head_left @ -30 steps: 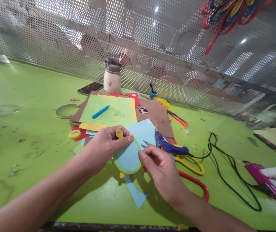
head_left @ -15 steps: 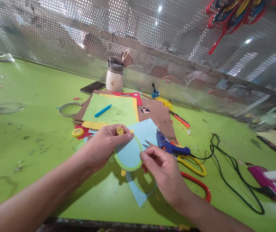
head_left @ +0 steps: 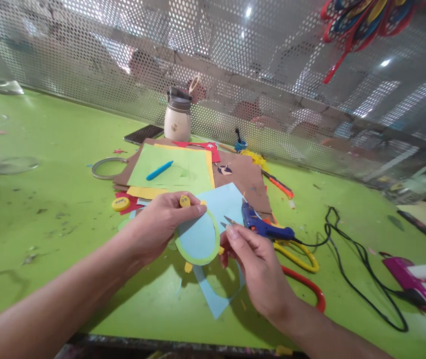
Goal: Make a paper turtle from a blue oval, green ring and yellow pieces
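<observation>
My left hand [head_left: 162, 222] grips the top of a paper figure [head_left: 198, 239]: a light blue oval on a green oval, with a small yellow head [head_left: 185, 201] and yellow feet. It is held just above the green table [head_left: 48, 209]. My right hand [head_left: 253, 264] pinches the figure's right edge with thumb and fingers closed. Under the figure lies a light blue sheet [head_left: 220, 289] with an oval cut out of it.
A blue glue gun [head_left: 263, 225] and scissors with yellow handles [head_left: 298, 254] and red handles [head_left: 306, 289] lie just right of my hands. Coloured sheets [head_left: 171, 172] with a blue marker [head_left: 159, 170] lie behind. A jar [head_left: 178, 117], phone [head_left: 143, 133], black cable [head_left: 351, 259] and pink tool [head_left: 414, 284] are around.
The figure has been turned slightly and raised a little. My right hand has slid up along its right edge. The left hand has hardly moved.
</observation>
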The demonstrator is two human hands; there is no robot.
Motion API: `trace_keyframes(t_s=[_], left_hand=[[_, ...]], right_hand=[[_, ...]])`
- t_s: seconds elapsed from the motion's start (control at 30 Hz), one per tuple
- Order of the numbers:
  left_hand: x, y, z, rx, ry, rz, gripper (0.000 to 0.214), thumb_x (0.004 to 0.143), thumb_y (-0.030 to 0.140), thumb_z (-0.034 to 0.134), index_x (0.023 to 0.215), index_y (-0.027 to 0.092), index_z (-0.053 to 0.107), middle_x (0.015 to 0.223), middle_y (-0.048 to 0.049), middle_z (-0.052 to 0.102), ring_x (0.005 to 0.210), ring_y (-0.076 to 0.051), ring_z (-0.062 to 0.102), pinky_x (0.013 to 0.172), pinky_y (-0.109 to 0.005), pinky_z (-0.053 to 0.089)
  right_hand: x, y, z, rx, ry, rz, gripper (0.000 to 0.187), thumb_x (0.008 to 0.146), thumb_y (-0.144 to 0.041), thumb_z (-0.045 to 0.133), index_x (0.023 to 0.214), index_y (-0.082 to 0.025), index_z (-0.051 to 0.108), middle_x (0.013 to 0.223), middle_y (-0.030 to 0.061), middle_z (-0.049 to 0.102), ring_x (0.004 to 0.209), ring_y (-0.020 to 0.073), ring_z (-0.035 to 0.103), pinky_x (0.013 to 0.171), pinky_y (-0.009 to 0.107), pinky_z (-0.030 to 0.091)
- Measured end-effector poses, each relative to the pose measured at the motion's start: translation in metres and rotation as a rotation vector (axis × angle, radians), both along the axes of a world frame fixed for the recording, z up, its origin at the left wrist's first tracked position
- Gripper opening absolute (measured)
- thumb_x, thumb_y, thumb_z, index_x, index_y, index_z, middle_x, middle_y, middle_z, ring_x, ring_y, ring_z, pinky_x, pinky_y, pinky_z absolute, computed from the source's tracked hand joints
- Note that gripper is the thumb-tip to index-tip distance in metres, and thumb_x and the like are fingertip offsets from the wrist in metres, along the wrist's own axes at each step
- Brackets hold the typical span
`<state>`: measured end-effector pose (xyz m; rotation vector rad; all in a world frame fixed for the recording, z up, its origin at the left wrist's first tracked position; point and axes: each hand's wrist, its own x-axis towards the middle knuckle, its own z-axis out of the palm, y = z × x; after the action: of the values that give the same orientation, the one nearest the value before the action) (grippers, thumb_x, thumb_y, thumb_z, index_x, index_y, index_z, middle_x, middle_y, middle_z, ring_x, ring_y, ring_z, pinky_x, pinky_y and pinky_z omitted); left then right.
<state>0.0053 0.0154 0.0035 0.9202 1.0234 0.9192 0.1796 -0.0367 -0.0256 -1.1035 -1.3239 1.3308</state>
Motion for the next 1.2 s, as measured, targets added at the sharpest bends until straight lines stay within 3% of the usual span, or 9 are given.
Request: trace_keyframes(t_s=[0.1, 0.3, 0.7, 1.2], left_hand=[[0.001, 0.000, 0.000, 0.015, 0.015, 0.004, 0.025, 0.061, 0.026, 0.081, 0.069, 0.016, 0.060, 0.059, 0.0001, 0.066, 0.052, -0.014, 0.058, 0.051, -0.023, 0.044], [0.003, -0.001, -0.001, 0.032, 0.061, 0.006, 0.027, 0.059, 0.029, 0.082, 0.069, 0.017, 0.060, 0.055, 0.0019, 0.063, 0.045, -0.012, 0.054, 0.044, -0.023, 0.041], [0.002, -0.002, -0.001, 0.009, 0.023, -0.025, 0.024, 0.062, 0.027, 0.080, 0.071, 0.017, 0.060, 0.055, 0.0020, 0.063, 0.046, -0.011, 0.054, 0.046, -0.021, 0.042], [0.005, -0.008, 0.001, 0.066, 0.121, -0.056, 0.025, 0.060, 0.027, 0.079, 0.069, 0.017, 0.059, 0.053, 0.0037, 0.059, 0.046, -0.010, 0.049, 0.045, -0.020, 0.036]], right_hand=[[-0.001, -0.001, 0.002, 0.015, -0.013, 0.000, 0.035, 0.097, -0.044, 0.049, 0.072, -0.019, 0.056, 0.068, -0.0018, 0.050, 0.065, 0.0135, 0.046, 0.062, 0.027, 0.038], [-0.007, -0.002, 0.009, 0.016, -0.182, 0.004, 0.030, 0.084, -0.041, 0.065, 0.069, -0.019, 0.051, 0.063, -0.0040, 0.046, 0.061, 0.0122, 0.040, 0.057, 0.026, 0.033], [-0.007, -0.004, 0.011, -0.067, -0.108, 0.030, 0.031, 0.083, -0.043, 0.063, 0.068, -0.019, 0.051, 0.060, -0.0044, 0.044, 0.059, 0.0121, 0.039, 0.056, 0.026, 0.034], [-0.007, 0.000, 0.006, -0.011, -0.110, 0.003, 0.033, 0.091, -0.040, 0.056, 0.066, -0.020, 0.048, 0.059, -0.0062, 0.037, 0.055, 0.0105, 0.031, 0.050, 0.025, 0.027]])
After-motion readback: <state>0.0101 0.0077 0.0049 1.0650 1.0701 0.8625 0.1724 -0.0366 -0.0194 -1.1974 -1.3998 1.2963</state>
